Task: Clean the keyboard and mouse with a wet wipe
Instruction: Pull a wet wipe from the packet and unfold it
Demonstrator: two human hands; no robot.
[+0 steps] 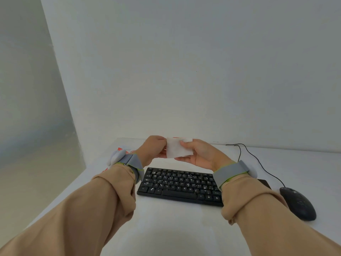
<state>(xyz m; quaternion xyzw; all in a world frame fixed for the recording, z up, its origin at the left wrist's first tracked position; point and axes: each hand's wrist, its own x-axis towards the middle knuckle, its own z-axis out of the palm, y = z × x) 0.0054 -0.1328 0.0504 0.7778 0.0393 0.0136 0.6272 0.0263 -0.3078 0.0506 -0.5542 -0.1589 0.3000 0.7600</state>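
1. My left hand and right hand both pinched the wet wipe, held aloft.
2. Keyboard lay below it, long axis left to right; mouse sat nearer my right hand.

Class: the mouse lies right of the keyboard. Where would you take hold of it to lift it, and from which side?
Grip the mouse from above, probably by its two long sides. It lies flat, domed back up, and its cable leaves the far end, so avoid that end.
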